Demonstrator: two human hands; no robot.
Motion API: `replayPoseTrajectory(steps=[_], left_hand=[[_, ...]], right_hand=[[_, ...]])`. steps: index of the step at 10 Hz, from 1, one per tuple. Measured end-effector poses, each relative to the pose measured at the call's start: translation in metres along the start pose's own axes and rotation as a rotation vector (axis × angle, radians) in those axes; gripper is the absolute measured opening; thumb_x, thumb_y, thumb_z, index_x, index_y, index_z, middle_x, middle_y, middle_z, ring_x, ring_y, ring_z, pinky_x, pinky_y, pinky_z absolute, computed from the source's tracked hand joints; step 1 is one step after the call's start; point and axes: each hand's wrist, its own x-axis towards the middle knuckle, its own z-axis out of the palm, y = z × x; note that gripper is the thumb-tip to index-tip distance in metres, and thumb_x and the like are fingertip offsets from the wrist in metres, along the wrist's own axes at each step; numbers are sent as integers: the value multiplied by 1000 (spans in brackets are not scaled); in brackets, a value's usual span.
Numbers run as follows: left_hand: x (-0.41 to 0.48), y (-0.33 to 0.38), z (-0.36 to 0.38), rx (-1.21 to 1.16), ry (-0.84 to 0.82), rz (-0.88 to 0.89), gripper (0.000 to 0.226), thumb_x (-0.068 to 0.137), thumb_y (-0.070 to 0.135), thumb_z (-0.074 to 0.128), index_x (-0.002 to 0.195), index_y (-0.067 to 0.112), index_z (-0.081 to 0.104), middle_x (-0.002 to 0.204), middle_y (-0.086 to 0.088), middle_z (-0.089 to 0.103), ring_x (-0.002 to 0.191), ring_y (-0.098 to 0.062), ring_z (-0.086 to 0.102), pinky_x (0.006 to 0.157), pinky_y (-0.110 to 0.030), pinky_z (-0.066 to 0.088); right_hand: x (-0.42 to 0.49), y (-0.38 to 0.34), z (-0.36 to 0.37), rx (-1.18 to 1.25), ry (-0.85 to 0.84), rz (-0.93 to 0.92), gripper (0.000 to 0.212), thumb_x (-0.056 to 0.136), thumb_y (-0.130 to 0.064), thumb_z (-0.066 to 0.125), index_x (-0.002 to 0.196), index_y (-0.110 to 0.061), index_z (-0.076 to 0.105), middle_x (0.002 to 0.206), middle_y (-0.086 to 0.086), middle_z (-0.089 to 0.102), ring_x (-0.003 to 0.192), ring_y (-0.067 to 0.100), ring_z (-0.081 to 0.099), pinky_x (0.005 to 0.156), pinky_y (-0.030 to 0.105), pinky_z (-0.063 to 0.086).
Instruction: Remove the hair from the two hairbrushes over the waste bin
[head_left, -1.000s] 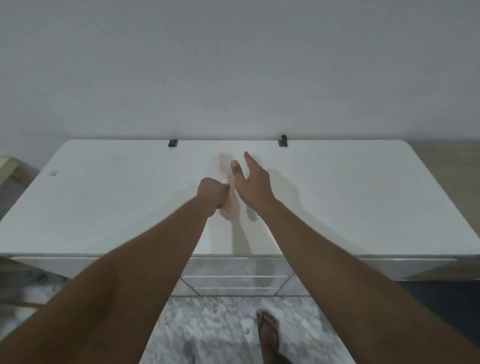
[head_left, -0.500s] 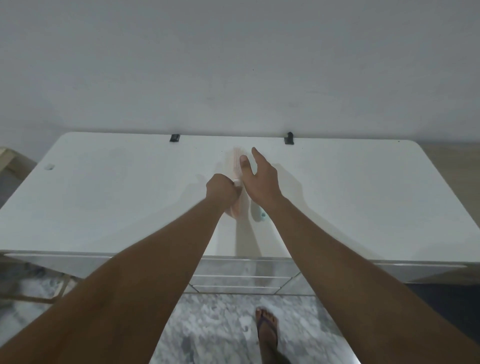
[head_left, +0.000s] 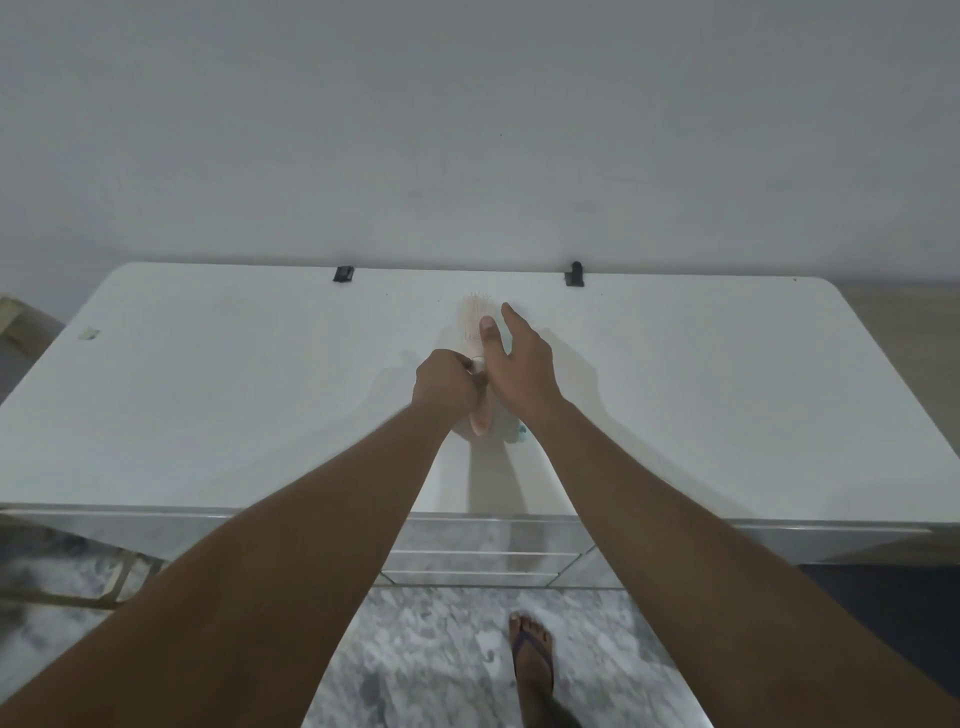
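A pale pink hairbrush lies lengthwise on the white table, bristle head toward the wall. My left hand is curled around its handle, whose end sticks out below the fist. My right hand is just to the right, fingers and thumb straight, the thumb over the edge of the pink brush head. A small teal tip of a second brush shows under my right wrist; the rest of it is hidden. No waste bin is in view.
Two black clips sit on the table's back edge against the grey wall. A small scrap lies at the far left. Below the table are a marbled floor, a wire rack and my sandalled foot.
Both hands have stayed close together over the brushes and reached slightly farther across the table. More of the pink bristle head now shows beyond my right thumb.
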Motion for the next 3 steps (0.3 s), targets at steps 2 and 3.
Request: replayPoseTrajectory(steps=[2, 3], left_hand=[[6, -5, -1, -59, 12, -53, 43, 94, 28, 59, 133, 8, 57, 130, -10, 63, 119, -27, 58, 93, -30, 45], [6, -7, -6, -45, 30, -16, 52, 91, 39, 64, 134, 11, 59, 134, -6, 62, 122, -26, 59, 103, -36, 47]], right_hand=[[0, 0, 1, 9, -8, 4, 59, 102, -44, 41, 152, -13, 34, 157, 4, 36, 146, 18, 31, 113, 23, 22], [-5, -5, -5, 14, 18, -16, 59, 102, -45, 41, 152, -14, 34, 157, 3, 35, 147, 17, 30, 109, 19, 20]])
